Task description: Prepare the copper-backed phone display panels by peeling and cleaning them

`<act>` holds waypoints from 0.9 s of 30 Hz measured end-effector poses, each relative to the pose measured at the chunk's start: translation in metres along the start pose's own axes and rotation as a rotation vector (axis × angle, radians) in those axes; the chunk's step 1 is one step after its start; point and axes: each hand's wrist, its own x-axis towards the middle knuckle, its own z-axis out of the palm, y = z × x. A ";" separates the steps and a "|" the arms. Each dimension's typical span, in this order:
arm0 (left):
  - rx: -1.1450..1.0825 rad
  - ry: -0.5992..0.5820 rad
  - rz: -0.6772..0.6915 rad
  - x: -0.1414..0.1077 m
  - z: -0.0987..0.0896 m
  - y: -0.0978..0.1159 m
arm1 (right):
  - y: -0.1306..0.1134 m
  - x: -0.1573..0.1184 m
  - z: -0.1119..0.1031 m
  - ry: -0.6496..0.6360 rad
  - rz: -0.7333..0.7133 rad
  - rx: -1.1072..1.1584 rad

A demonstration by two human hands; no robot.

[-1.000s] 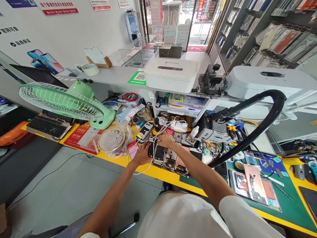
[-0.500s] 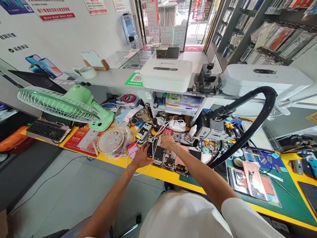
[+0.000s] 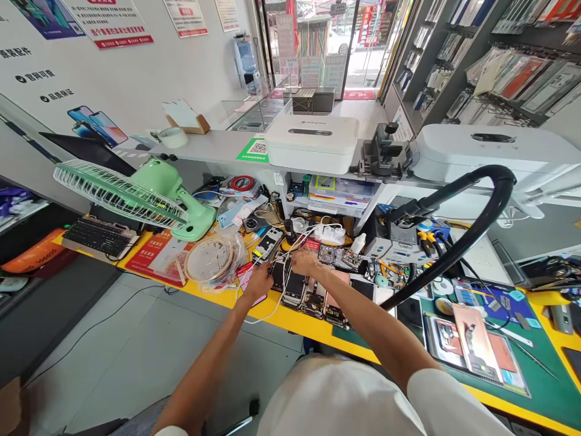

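My left hand (image 3: pixel 259 282) is closed, its fingers curled at the left edge of a dark phone (image 3: pixel 280 281). Under that hand lies a pink phone-like slab (image 3: pixel 246 277). What the left fingers pinch is hidden. My right hand (image 3: pixel 305 263) reaches across the far ends of the phones, fingers bent down and together beside a white cable (image 3: pixel 285 280); I cannot tell what they grip. Stacks of opened phones (image 3: pixel 314 298) stand along the bench's front edge, below my right forearm. Just beyond the left hand rests an opened phone housing (image 3: pixel 269 243).
A green fan (image 3: pixel 193 218) and a round bagged coil (image 3: pixel 209 259) stand to the left. Behind my hands are a power strip (image 3: pixel 330 234) and circuit boards (image 3: pixel 338 255). A thick black hose (image 3: pixel 483 221) arches over the right side. A raised counter (image 3: pixel 222 144) runs behind.
My left hand has drawn its spread fingers together and shifted slightly to the left, off the dark phone's face. My right hand stays by the cable. The camera view has tilted slightly.
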 end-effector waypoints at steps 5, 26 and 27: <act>0.087 -0.058 0.017 0.002 -0.013 -0.001 | -0.010 -0.005 -0.001 0.041 -0.073 -0.052; 0.274 -0.056 0.129 -0.017 -0.005 0.003 | -0.015 -0.012 0.010 0.024 -0.122 -0.163; 0.278 -0.052 0.127 -0.016 -0.004 0.004 | -0.015 -0.012 0.010 0.023 -0.124 -0.158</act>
